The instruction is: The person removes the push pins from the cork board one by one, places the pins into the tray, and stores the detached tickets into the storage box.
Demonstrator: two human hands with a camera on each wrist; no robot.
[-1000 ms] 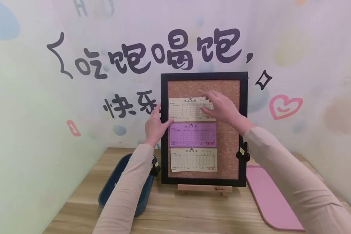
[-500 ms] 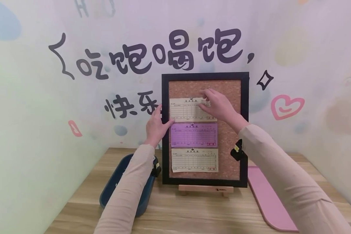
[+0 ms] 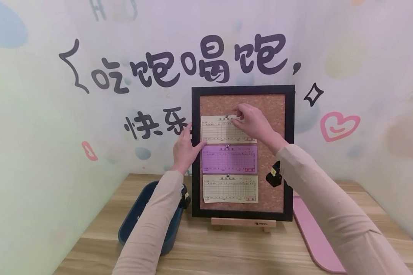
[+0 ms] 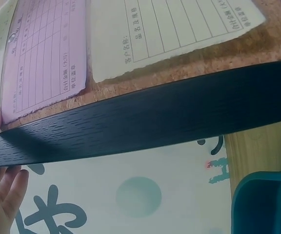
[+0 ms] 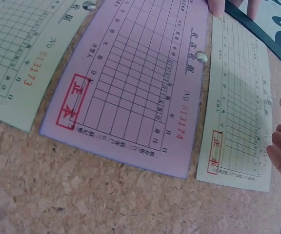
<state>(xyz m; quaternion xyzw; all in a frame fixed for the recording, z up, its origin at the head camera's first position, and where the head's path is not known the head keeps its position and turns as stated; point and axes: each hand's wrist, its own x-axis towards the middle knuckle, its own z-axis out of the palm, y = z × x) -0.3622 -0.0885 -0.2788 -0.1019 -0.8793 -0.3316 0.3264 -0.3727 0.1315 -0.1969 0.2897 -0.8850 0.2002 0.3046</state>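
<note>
A cork board (image 3: 272,107) in a black frame (image 3: 242,215) stands upright on a small wooden easel (image 3: 234,222). Three paper receipts are pinned to it in a column: a pale yellow one (image 3: 213,130) on top, a purple one (image 3: 227,160) in the middle, another yellow one (image 3: 228,191) below. Each has a silver thumbtack near its top edge. My left hand (image 3: 186,151) grips the frame's left side, thumb in front and fingers behind. My right hand (image 3: 254,120) hovers at the top receipt, fingers loosely bent, close to its thumbtack (image 5: 269,101) but apart from it.
A dark blue tray (image 3: 130,225) with small white items sits on the wooden table (image 3: 199,256) at the left, partly behind my left sleeve. A pink flat board (image 3: 309,233) lies at the right, partly under my right sleeve. A wall with black lettering rises behind.
My right hand has moved left across the top receipt toward its thumbtack, its fingers drawing closer in. The left hand keeps its hold on the frame.
</note>
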